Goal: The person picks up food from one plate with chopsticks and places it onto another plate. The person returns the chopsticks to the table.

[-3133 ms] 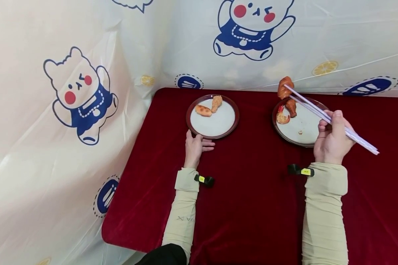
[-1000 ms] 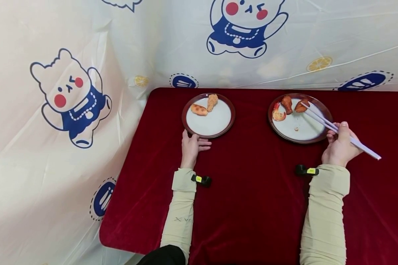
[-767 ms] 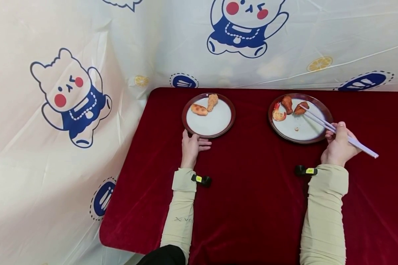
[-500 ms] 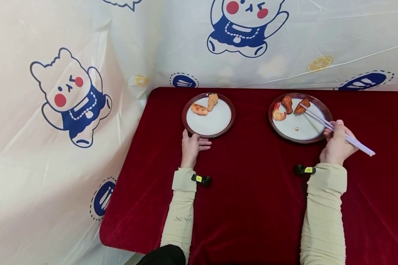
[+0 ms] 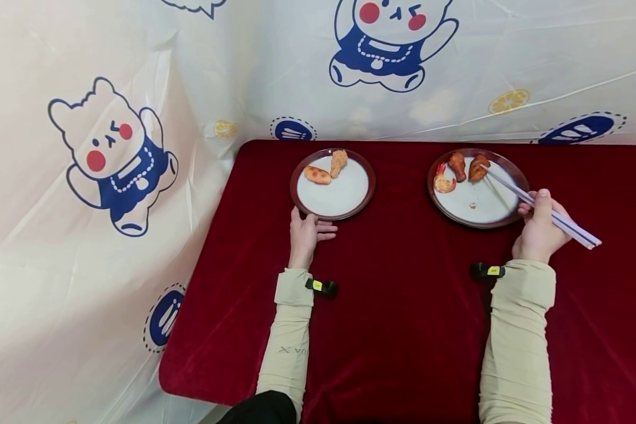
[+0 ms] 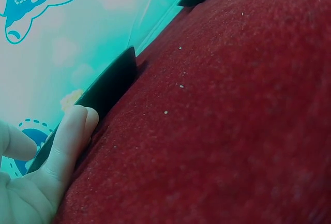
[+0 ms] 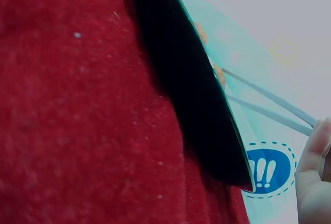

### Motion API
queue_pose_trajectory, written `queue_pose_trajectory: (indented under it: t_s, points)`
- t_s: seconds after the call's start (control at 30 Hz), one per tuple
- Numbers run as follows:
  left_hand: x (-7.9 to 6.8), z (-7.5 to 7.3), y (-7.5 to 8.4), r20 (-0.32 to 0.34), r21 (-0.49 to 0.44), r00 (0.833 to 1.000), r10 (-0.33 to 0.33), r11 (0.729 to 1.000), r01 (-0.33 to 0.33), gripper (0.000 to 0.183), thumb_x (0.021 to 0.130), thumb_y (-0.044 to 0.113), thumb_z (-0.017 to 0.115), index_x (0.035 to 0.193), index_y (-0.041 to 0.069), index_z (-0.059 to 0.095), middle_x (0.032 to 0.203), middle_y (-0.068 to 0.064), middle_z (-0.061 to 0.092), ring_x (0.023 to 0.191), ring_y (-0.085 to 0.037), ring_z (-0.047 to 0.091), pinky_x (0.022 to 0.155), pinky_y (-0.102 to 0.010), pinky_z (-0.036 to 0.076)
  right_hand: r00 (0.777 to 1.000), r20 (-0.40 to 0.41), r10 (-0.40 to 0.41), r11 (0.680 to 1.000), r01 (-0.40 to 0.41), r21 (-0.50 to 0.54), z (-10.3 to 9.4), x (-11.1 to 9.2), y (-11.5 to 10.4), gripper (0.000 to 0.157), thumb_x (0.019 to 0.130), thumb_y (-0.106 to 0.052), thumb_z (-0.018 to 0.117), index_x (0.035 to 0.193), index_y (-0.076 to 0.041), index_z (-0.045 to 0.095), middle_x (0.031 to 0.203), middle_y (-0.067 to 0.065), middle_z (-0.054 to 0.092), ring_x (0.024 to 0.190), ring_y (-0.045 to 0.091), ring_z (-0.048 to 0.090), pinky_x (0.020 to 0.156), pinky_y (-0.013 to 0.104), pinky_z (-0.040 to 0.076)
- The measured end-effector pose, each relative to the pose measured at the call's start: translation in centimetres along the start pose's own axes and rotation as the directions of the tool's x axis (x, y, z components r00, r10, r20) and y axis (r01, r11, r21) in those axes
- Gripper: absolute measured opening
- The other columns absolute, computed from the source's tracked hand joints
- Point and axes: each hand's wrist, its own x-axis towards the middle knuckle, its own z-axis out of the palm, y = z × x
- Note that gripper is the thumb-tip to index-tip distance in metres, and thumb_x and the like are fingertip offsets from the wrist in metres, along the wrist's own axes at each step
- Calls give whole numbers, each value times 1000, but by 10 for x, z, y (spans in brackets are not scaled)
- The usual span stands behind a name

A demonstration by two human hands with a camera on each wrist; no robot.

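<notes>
My right hand grips a pair of pale lilac chopsticks. Their tips touch a glossy brown piece of food, like a chicken wing, lying on the right plate. In the right wrist view the chopsticks spread apart toward their tips, partly hidden by the rim. Left of that piece lie a brown drumstick and a shrimp. My left hand touches the near rim of the left plate with fairly straight fingers. That plate carries a breaded drumstick and a browned, bun-like piece.
Both brown-rimmed plates stand near the far edge of a table with a dark red cloth. A small crumb lies on the right plate. Behind and to the left hangs a white printed curtain.
About three seconds ago the chopsticks held the brown piece above the right plate's far rim. It then lay on that plate and has since turned slightly. My left hand stayed at its plate.
</notes>
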Motion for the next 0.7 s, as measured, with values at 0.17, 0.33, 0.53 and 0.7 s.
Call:
queue_pose_trajectory:
  t_s: [0.17,0.33,0.53,0.7]
  points:
    - [0,0,0,0,0,1000,1,1000,-1,74,94,9,35,157,17,-4,100,-24,69,74,-26,73,70,-39,64,1000,-1,-25,1000,25,10,0,0,-3,22,73,-1,81,84,11,67,76,17,70,43,18,57,43,22,52]
    - [0,-1,0,-1,2,1000,-1,1000,1,74,94,9,35,157,17,-4,100,-24,69,75,-26,73,70,-40,64,999,6,-51,999,51,-4,3,-4,-9,24,71,-1,82,82,13,66,75,19,70,43,19,56,41,23,51]
    - [1,-1,0,2,0,1000,-6,1000,6,74,94,9,35,157,18,-4,101,-24,69,76,-27,73,70,-40,64,998,25,-63,988,66,-136,9,-9,-12,16,75,-2,80,76,8,67,73,13,72,44,15,59,42,21,52]
    - [1,-1,0,2,-7,1000,-13,1000,13,74,95,10,35,157,17,-5,101,-24,69,76,-27,74,70,-40,64,996,48,-70,979,78,-190,8,-11,-10,16,75,-5,80,77,5,68,74,9,72,47,13,60,45,19,54]
